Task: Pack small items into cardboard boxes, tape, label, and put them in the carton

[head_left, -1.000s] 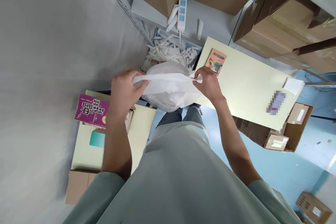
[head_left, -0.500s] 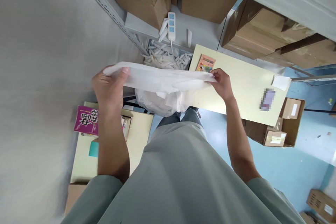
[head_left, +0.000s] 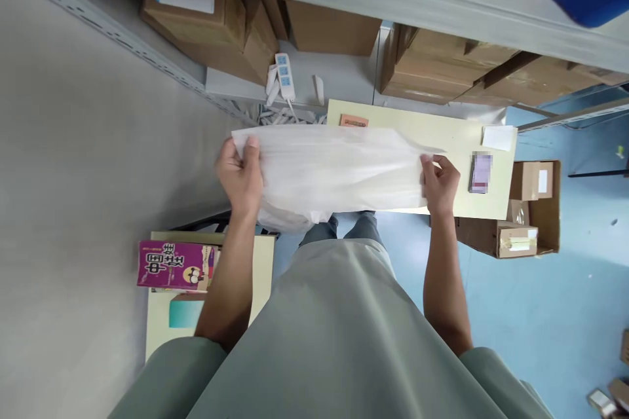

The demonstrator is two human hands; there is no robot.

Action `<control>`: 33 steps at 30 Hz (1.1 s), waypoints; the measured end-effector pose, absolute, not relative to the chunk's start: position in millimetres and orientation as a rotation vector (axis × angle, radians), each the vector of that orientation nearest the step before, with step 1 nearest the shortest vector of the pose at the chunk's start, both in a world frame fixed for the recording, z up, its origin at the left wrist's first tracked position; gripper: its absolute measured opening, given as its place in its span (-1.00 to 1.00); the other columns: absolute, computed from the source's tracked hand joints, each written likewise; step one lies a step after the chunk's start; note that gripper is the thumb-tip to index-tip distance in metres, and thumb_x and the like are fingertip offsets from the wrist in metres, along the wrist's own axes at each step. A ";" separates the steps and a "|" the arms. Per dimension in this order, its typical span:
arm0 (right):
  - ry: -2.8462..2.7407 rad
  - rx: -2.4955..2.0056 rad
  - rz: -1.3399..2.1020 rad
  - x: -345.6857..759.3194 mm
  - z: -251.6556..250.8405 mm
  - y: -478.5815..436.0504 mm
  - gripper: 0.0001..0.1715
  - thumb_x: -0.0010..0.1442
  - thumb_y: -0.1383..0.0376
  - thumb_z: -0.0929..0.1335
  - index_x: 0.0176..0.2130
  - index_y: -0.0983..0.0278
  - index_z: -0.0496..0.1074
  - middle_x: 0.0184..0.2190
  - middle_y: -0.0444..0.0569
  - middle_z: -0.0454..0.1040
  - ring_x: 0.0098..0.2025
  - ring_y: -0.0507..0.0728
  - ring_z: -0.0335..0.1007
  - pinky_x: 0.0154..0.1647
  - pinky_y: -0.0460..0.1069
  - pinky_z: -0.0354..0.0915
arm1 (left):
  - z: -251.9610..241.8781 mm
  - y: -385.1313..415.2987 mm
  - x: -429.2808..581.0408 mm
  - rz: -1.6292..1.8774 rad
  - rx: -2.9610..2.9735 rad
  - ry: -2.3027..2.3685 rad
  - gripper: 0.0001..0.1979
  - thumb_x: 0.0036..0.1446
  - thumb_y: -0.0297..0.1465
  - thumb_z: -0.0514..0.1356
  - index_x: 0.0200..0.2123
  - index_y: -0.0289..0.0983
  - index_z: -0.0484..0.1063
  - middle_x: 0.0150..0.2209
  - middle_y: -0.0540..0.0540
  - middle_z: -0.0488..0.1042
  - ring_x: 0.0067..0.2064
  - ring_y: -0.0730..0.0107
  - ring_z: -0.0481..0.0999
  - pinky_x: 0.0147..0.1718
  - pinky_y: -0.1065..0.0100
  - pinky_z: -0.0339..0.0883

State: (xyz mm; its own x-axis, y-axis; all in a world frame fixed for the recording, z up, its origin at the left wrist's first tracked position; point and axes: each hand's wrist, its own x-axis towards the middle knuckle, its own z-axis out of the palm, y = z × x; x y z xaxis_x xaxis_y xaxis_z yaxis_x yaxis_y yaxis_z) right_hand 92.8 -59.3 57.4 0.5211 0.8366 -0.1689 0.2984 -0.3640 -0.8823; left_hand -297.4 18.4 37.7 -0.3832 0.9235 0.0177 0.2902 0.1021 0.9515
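I hold a thin white plastic bag [head_left: 339, 167] stretched flat between both hands, in front of my chest. My left hand [head_left: 240, 177] pinches its left edge with the thumb on top. My right hand [head_left: 439, 183] grips its right edge with curled fingers. The bag hangs above a pale yellow table [head_left: 457, 137] and hides part of it. Below the bag a bulging white sack [head_left: 289, 217] shows between my left hand and my knees.
A purple box [head_left: 177, 266] lies on a low yellow surface [head_left: 260, 255] at the left. A power strip [head_left: 284, 77] and cardboard boxes [head_left: 206, 19] sit on the grey shelf behind. An orange booklet [head_left: 354, 120] and white paper [head_left: 497, 138] lie on the table. An open carton [head_left: 533, 209] stands on the blue floor.
My hands have moved apart and up, spreading the white bag from a bunched strip into a wide flat sheet. The view has tilted up toward the shelves.
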 end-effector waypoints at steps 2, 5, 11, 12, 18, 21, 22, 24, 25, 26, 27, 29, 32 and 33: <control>-0.912 -1.911 0.804 117.7 52.7 -70.9 -0.45 0.33 -0.20 0.46 -0.14 0.21 0.43 -0.67 -0.32 0.28 -0.73 -0.04 0.06 -0.76 -0.13 -0.06 | 35.2 17.9 -268.1 1.298 1.183 1.728 -0.53 0.30 0.10 0.32 -0.21 -0.23 0.48 -0.47 0.08 0.37 -0.51 0.55 0.30 -0.54 0.48 0.20; -0.888 -1.936 0.804 158.8 40.2 -87.0 -0.47 0.36 -0.19 0.44 -0.12 0.21 0.41 -0.67 -0.33 0.27 -0.73 -0.04 0.05 -0.75 -0.13 -0.06 | 27.5 16.0 -220.5 1.234 1.150 1.675 -0.54 0.30 0.09 0.32 -0.17 -0.22 0.50 -0.54 0.12 0.35 -0.63 0.62 0.19 -0.67 0.50 0.08; -0.775 -2.090 0.771 244.9 -2.1 -114.0 -0.45 0.34 -0.20 0.41 -0.14 0.21 0.39 -0.68 -0.30 0.30 -0.74 0.00 0.09 -0.72 -0.10 0.00 | -15.4 16.8 -123.8 1.103 1.165 1.609 -0.58 0.32 0.01 0.32 -0.05 -0.23 0.52 -0.56 0.12 0.44 -0.71 0.63 0.17 -0.72 0.49 0.05; -0.773 -2.130 0.763 258.3 -11.2 -117.7 -0.46 0.35 -0.20 0.39 -0.14 0.22 0.39 -0.68 -0.29 0.31 -0.73 0.01 0.10 -0.69 -0.09 0.03 | -26.2 17.3 -109.3 1.075 1.177 1.621 -0.59 0.33 -0.01 0.32 -0.05 -0.23 0.51 -0.55 0.12 0.45 -0.71 0.61 0.20 -0.70 0.49 0.08; -0.941 -2.447 0.671 324.1 -70.3 -132.3 -0.53 0.46 -0.12 0.28 -0.14 0.22 0.43 -0.48 -0.06 0.56 -0.53 0.13 0.43 -0.40 -0.01 0.25 | -93.7 21.8 -47.7 0.867 1.417 1.777 -0.73 0.39 -0.14 0.26 -0.08 -0.23 0.54 -0.35 -0.07 0.62 -0.33 0.29 0.67 -0.31 0.38 0.49; -1.025 -2.556 0.641 345.9 -93.7 -134.7 -0.56 0.49 -0.06 0.25 -0.16 0.21 0.44 -0.30 0.10 0.67 -0.35 0.22 0.56 -0.29 0.03 0.27 | -119.9 24.2 -31.2 0.743 1.452 1.807 -0.65 0.40 -0.19 0.24 0.13 -0.23 0.50 -0.19 -0.16 0.69 -0.22 0.22 0.71 -0.23 0.34 0.51; -1.050 -2.571 0.644 351.3 -99.2 -134.9 -0.57 0.50 -0.05 0.25 -0.18 0.21 0.44 -0.25 0.13 0.68 -0.31 0.24 0.57 -0.28 0.03 0.27 | -126.9 24.3 -26.7 0.701 1.443 1.816 -0.59 0.40 -0.18 0.23 0.20 -0.24 0.46 -0.16 -0.18 0.69 -0.22 0.22 0.71 -0.22 0.33 0.51; -1.087 -2.577 0.668 359.1 -106.8 -134.9 -0.55 0.52 -0.05 0.23 -0.19 0.21 0.45 -0.22 0.15 0.68 -0.28 0.25 0.58 -0.26 0.04 0.26 | -138.1 22.4 -18.3 0.631 1.425 1.872 -0.47 0.38 -0.14 0.25 0.31 -0.25 0.39 -0.12 -0.20 0.69 -0.24 0.20 0.71 -0.18 0.28 0.53; -1.095 -2.578 0.680 361.4 -109.1 -134.8 -0.54 0.53 -0.04 0.22 -0.18 0.22 0.46 -0.22 0.14 0.68 -0.29 0.25 0.57 -0.26 0.03 0.26 | -142.3 20.1 -14.4 0.600 1.419 1.909 -0.41 0.36 -0.13 0.27 0.34 -0.26 0.36 -0.09 -0.21 0.69 -0.23 0.17 0.71 -0.14 0.23 0.54; -1.093 -2.586 0.685 362.7 -110.6 -134.5 -0.53 0.54 -0.04 0.21 -0.17 0.22 0.46 -0.25 0.12 0.67 -0.32 0.23 0.55 -0.27 0.03 0.24 | -145.6 17.1 -10.9 0.571 1.416 1.947 -0.37 0.34 -0.12 0.28 0.37 -0.27 0.34 -0.08 -0.23 0.68 -0.22 0.13 0.72 -0.07 0.18 0.54; -1.089 -2.598 0.684 363.1 -111.7 -134.1 -0.54 0.55 -0.02 0.21 -0.15 0.22 0.47 -0.30 0.09 0.66 -0.36 0.22 0.53 -0.29 0.02 0.22 | -148.1 13.3 -7.9 0.545 1.414 1.982 -0.34 0.32 -0.12 0.29 0.38 -0.27 0.33 -0.06 -0.24 0.68 -0.18 0.08 0.72 -0.01 0.12 0.54; -1.088 -2.629 0.672 361.9 -113.0 -132.8 -0.58 0.57 0.03 0.20 -0.10 0.23 0.47 -0.40 0.00 0.61 -0.46 0.17 0.44 -0.34 0.00 0.16 | -151.4 4.8 -3.7 0.508 1.414 2.031 -0.35 0.32 -0.15 0.29 0.38 -0.27 0.33 -0.03 -0.28 0.68 -0.08 -0.01 0.72 0.10 0.03 0.51; -1.107 -2.658 0.626 359.2 -115.6 -128.4 -0.65 0.58 0.10 0.22 -0.06 0.24 0.46 -0.48 -0.08 0.54 -0.53 0.13 0.34 -0.40 -0.02 0.05 | -154.8 -5.8 -2.4 0.521 1.446 2.043 -0.43 0.38 -0.20 0.23 0.37 -0.27 0.35 0.02 -0.33 0.65 0.07 -0.06 0.69 0.20 0.01 0.46; -1.107 -2.665 0.602 358.7 -117.0 -125.9 -0.67 0.58 0.11 0.22 -0.05 0.25 0.46 -0.48 -0.08 0.54 -0.54 0.12 0.32 -0.41 -0.02 0.03 | -156.0 -7.9 -2.9 0.542 1.460 2.036 -0.46 0.40 -0.21 0.21 0.36 -0.26 0.36 0.04 -0.34 0.64 0.10 -0.05 0.68 0.21 0.03 0.46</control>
State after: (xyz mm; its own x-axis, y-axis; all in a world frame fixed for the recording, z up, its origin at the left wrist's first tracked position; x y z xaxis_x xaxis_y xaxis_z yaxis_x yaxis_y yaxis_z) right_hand 358.7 -125.9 -117.0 0.6378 0.7121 -0.2935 0.6333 -0.7017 -0.3264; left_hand -2.9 -7.9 -156.0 -0.2412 0.9468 -0.2129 0.7155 0.3217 0.6202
